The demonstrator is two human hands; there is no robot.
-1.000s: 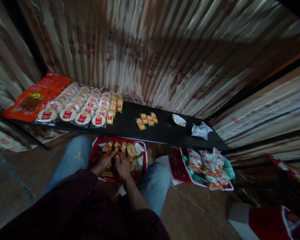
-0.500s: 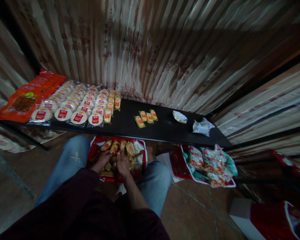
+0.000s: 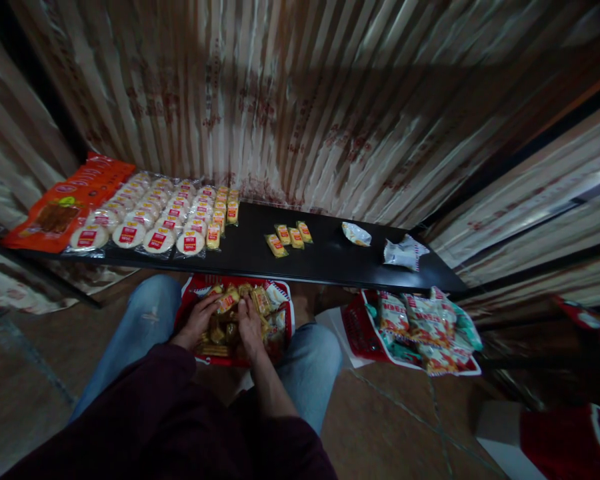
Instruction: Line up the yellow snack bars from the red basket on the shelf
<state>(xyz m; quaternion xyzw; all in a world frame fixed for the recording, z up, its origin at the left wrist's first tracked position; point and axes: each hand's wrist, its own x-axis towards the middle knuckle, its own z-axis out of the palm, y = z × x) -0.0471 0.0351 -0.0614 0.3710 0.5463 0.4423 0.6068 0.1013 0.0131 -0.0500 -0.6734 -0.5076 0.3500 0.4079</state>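
Observation:
Both hands are inside a red basket [image 3: 292,320] of small yellow-wrapped snacks, between the knees and below the shelf's front edge. My left hand [image 3: 200,320] has its fingers on a yellow snack packet [image 3: 227,301] near the top of the pile. From the other side, my right hand [image 3: 249,325] touches the pile beside that packet, its fingers pointing forward; its grip is too dark to make out. On the black shelf [image 3: 260,262], several small yellow packets [image 3: 291,237] lie in a loose group. Rows of round white crackers [image 3: 159,239] stand to their left, with yellow packets [image 3: 213,235] lined up alongside.
An orange bag [image 3: 60,207] lies at the shelf's left end. Two white packets [image 3: 357,233] [image 3: 404,253] rest toward the right. Below them, a second red basket [image 3: 360,327] holds red-and-white bags. A box [image 3: 505,427] stands at lower right. A striped curtain [image 3: 280,100] hangs behind.
My left hand has come up and closer to the yellow packet, which now sits tilted between both hands. My right hand has shifted slightly. The view has turned a little.

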